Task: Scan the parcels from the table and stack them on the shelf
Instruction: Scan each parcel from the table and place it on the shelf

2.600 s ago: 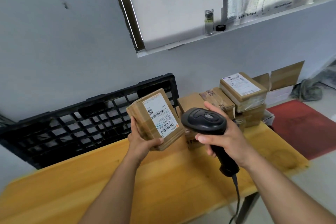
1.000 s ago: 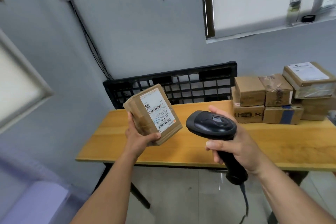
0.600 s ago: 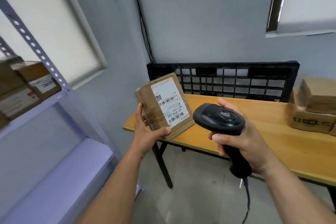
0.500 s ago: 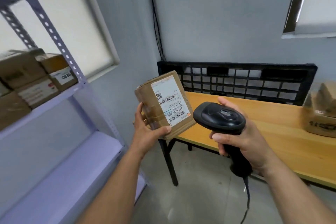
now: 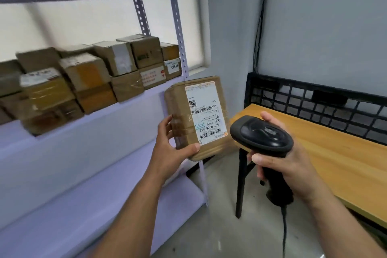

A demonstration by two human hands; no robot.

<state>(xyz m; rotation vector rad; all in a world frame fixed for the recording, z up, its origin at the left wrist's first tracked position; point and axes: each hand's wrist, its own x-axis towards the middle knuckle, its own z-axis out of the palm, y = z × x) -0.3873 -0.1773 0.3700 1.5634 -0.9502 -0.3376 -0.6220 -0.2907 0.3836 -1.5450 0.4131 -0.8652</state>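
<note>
My left hand (image 5: 167, 151) grips a brown taped parcel (image 5: 180, 115) from below, its white barcode label facing me. It hangs in the air just right of the shelf's front post. My right hand (image 5: 284, 161) holds a black corded barcode scanner (image 5: 261, 136) by its handle, the head level with the parcel's lower right corner. On the left, the pale metal shelf (image 5: 117, 117) carries several stacked brown parcels (image 5: 88, 77) on its middle board. The wooden table (image 5: 326, 153) lies to the right.
A black plastic pallet (image 5: 314, 102) leans against the wall behind the table. The shelf's upright post (image 5: 178, 33) stands just left of the held parcel. Cables (image 5: 261, 16) run down the wall corner. The scanner cord (image 5: 283, 234) hangs toward the grey floor.
The view has swung left from the table to the shelf. The parcel in my left hand has turned more upright and nearer the shelf; my right hand keeps the scanner beside it.
</note>
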